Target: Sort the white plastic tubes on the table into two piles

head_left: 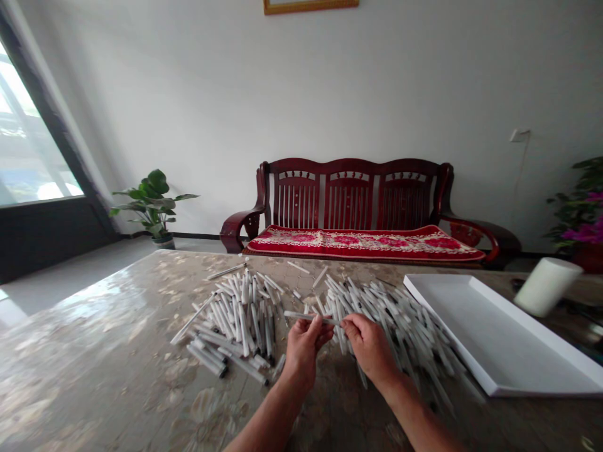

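Pens form a left heap (235,320) on the tabletop (94,351), close to the person. At centre, the left hand (304,348) is closed in a fingertip pinch on one end of a single pen (308,317). The right hand (370,345) pinches the other end, so the pen sits level above the gap between heaps. A right heap (400,320) spreads beside a white tray (494,339).

I receive one view only: the head camera. It looks forward and down across the bench (94,351), from close range. The left hand (304,348) and right hand (370,345) sit near, low centre; the wall (330,81) and settee (353,242) lie far, in the upper half.
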Demonstrator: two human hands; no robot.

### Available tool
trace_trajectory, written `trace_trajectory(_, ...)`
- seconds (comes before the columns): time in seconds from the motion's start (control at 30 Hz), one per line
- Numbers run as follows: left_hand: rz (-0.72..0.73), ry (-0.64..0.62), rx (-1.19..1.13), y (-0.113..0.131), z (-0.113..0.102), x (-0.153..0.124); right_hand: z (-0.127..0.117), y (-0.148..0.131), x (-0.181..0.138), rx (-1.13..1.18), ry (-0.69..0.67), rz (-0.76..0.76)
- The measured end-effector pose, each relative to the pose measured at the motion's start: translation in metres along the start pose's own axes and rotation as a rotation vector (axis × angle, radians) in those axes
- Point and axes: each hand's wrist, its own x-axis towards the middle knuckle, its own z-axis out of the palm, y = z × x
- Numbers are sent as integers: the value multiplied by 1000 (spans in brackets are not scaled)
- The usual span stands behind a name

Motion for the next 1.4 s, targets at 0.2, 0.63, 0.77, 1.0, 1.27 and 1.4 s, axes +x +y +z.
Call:
trace_trajectory(0.2, -5, 8, -68, 0, -1, 2, -1, -3, -1, 93, 56, -16)
trace_trajectory(0.63, 25, 17, -36, 1, -1, 2, -1, -3, -1, 93, -44, 92)
trace_trajectory(0.77, 23, 31, -25, 0, 1, 1, 2, 3, 0, 27, -9, 20)
trace_trajectory(1.0, -23, 96, -55, -3, 2, -1, 1, 13, -1, -145, 110, -298)
trace_trajectory(1.27, -42, 136, -42, -1, 3, -1, -1, 8, -2, -135, 106, -304)
trace_trajectory(1.4, -2, 90, -28, -1, 3, 0, -2, 0, -2, -58, 19, -115)
